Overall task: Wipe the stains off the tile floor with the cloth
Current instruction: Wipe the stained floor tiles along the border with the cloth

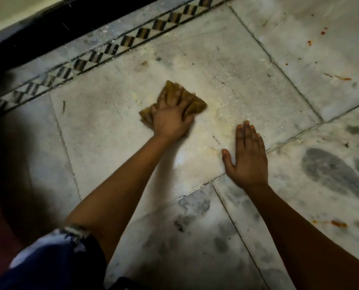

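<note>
A crumpled yellow-brown cloth [196, 104] lies on the pale marble tile floor [226, 65] near the middle of the view. My left hand [171, 119] presses down on the cloth with its fingers spread and bent over the folds. My right hand [247, 156] rests flat on the tile to the right of the cloth, fingers straight and together, holding nothing. A yellowish smear [220, 114] with small crumbs covers the tile between and beyond the two hands. Red-orange stains sit at the upper right [339, 77] and at the lower right [338, 223].
A black-and-white patterned border strip [115, 48] runs diagonally across the upper left, with a dark wall base [55, 28] behind it. Dark grey marble patches [329, 170] mark the tiles on the right. My patterned dark sleeve [55, 258] fills the lower left.
</note>
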